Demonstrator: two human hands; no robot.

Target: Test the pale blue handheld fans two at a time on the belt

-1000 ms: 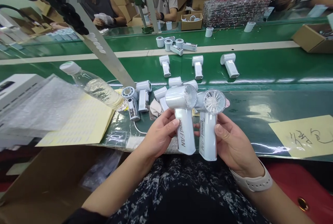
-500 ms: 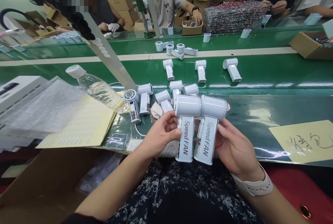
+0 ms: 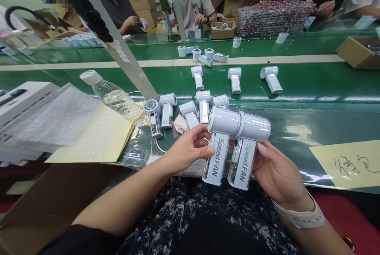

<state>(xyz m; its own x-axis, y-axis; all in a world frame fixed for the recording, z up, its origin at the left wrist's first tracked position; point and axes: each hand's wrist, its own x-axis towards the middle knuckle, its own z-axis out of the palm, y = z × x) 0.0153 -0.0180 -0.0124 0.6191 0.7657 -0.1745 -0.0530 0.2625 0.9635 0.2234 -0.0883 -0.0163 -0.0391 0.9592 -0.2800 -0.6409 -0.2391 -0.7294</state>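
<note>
My left hand is closed on a white handheld fan with "Speed FAN" printed on its handle. Another handheld fan of the same kind is gripped by my right hand. Their round heads touch end to end, while the handles hang apart near the table's front edge. Both fans tilt a little, and the fingers behind them are partly hidden. Just beyond my left hand lie several more fans, among them one with its grille facing up. A crumpled pale cloth is beside them.
A clear bottle leans at the left near yellow sheets. More fans lie on the green conveyor. A yellow paper with handwriting is at the right. Co-workers sit across the line, by cardboard boxes and a stack of wired parts.
Both fans have shifted slightly right in view and tilted more, with their heads now lined up end to end. Across the line, a co-worker's hand has left the small box.
</note>
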